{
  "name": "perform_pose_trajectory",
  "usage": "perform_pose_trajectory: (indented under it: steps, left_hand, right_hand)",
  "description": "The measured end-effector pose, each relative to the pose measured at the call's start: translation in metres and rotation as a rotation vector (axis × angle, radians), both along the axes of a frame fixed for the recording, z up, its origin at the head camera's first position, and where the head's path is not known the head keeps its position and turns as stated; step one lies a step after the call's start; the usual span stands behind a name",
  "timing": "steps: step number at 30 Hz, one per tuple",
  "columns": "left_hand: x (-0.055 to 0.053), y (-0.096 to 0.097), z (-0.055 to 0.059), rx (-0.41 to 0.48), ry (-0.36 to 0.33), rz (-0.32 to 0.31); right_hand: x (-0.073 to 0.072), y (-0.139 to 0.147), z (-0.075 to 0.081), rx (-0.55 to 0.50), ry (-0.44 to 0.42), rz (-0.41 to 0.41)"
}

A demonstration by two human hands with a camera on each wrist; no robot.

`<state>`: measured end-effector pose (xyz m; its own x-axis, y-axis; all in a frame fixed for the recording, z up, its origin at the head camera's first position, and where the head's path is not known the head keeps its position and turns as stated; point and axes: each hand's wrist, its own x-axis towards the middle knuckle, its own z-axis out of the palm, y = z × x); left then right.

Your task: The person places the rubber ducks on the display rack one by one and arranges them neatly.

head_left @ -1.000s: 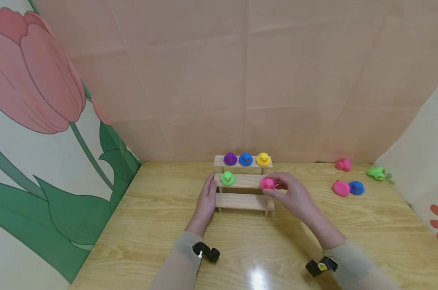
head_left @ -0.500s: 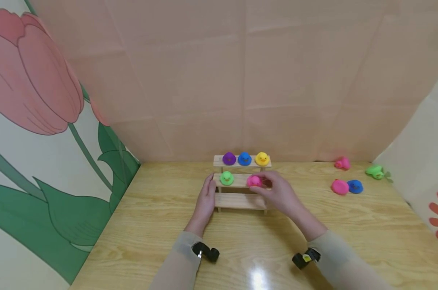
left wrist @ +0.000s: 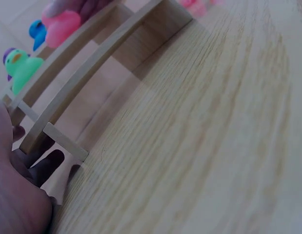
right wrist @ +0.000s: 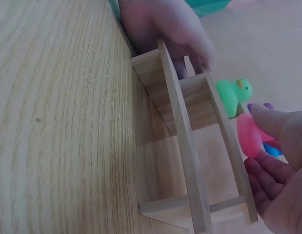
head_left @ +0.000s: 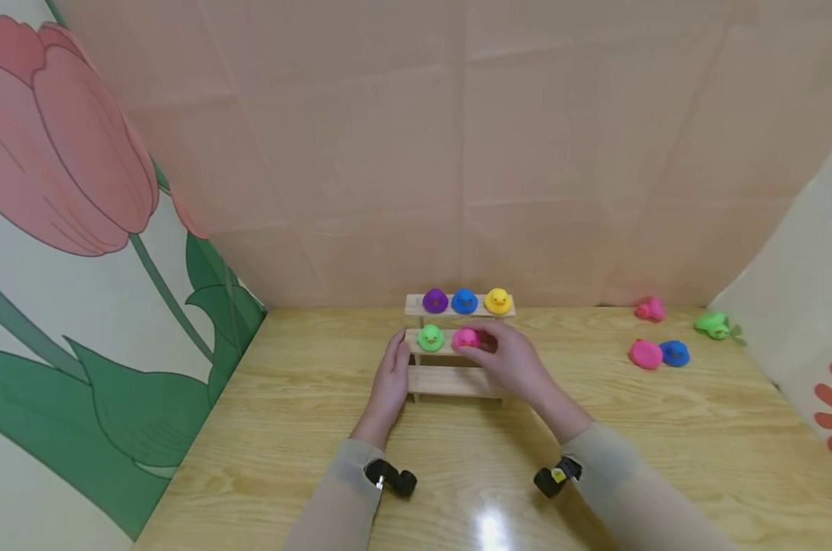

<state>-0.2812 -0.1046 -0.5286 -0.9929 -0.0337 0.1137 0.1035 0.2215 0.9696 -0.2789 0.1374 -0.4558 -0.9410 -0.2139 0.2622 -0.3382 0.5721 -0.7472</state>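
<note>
In the head view my right hand [head_left: 515, 360] pinches a pink rubber duck [head_left: 466, 338] between thumb and fingers. The duck is on the middle step of a small wooden step shelf [head_left: 457, 381], just right of a green rubber duck [head_left: 430, 337]. My left hand [head_left: 390, 375] grips the left end of the shelf, and the left wrist view has some of its fingers [left wrist: 48, 165] reaching in past the shelf's end. Purple [head_left: 435, 301], blue [head_left: 464, 301] and yellow [head_left: 498, 301] ducks stand in a row on the top step.
To the right on the wooden table [head_left: 305, 428] lie two more pink ducks, one farther back [head_left: 650, 308] and one nearer [head_left: 646, 353]. A blue duck [head_left: 675, 353] touches the nearer one. A green duck [head_left: 713, 325] lies by the right wall. A pinkish backdrop [head_left: 360, 168] hangs behind the shelf.
My right hand has moved left along the middle step with the pink duck, bringing it from the step's right end to beside the green duck. My left hand has stayed at the shelf's left end.
</note>
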Motion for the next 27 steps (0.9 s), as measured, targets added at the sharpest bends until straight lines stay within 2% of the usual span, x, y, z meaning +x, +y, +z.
perform_pose_trajectory:
  steps: [18,27]
  left_hand:
    - [0.0013,0.0000,0.0027,0.000,-0.018,-0.002]
    - [0.0010,-0.0005,0.0016,0.009,-0.004,-0.005]
  right_hand:
    - [-0.0050,-0.0049,-0.0045,0.008,0.030,0.024]
    - [-0.0065,-0.0049,-0.0086,0.084,0.064,-0.002]
